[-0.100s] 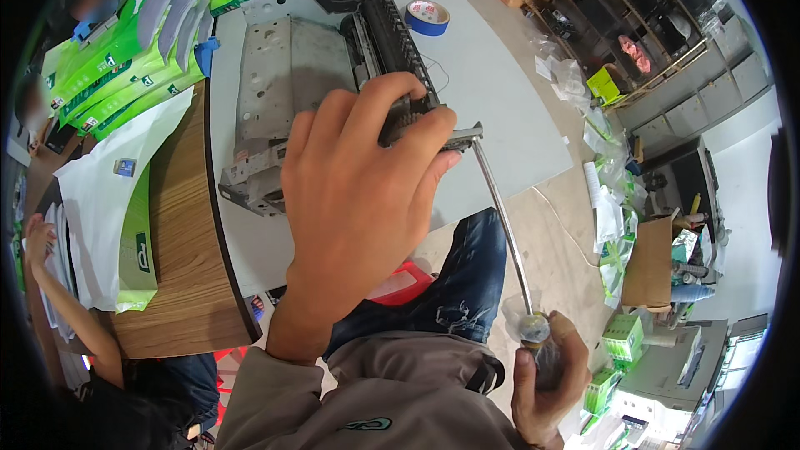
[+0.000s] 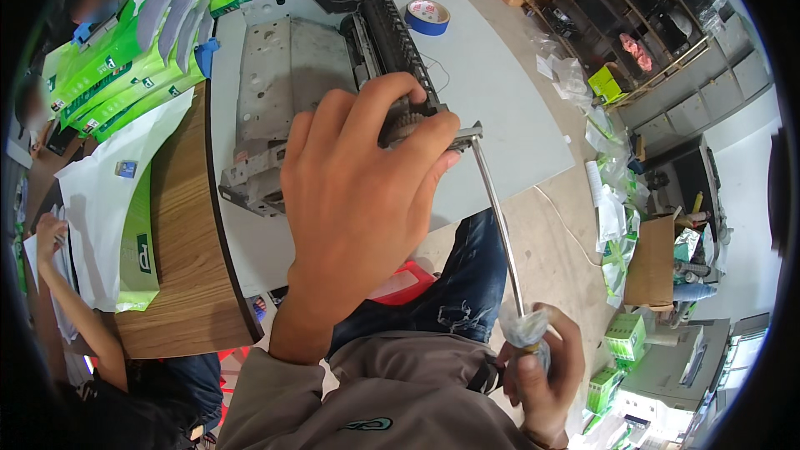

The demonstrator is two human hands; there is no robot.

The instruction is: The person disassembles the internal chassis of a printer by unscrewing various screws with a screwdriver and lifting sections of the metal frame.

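Note:
My left hand (image 2: pixel 358 175) bends over the near right corner of a partly stripped printer chassis (image 2: pixel 275 75) on the grey table. Its thumb and fingers grip the corner beside a gear (image 2: pixel 404 127); part of the grip is hidden under the palm. In my right hand (image 2: pixel 546 383) is a long-shafted screwdriver (image 2: pixel 500 221). Clear plastic seems to wrap its handle. The shaft slants up to the left, its tip at a small bracket end (image 2: pixel 473 131) that juts from the chassis. Whether a screw sits there is too small to tell.
Blue tape (image 2: pixel 427 18) lies beyond the chassis. Green paper packs (image 2: pixel 125 75) are piled at the left, near a wooden tabletop (image 2: pixel 187 267). Another person's hand (image 2: pixel 52 233) holds papers there. An open carton (image 2: pixel 650 262) stands at the right, below a rack (image 2: pixel 621 25).
My right hand has turned and shifted slightly left, swinging the screwdriver handle left while the tip stays put. My left hand is nearly still. The other person's hand moved slightly right.

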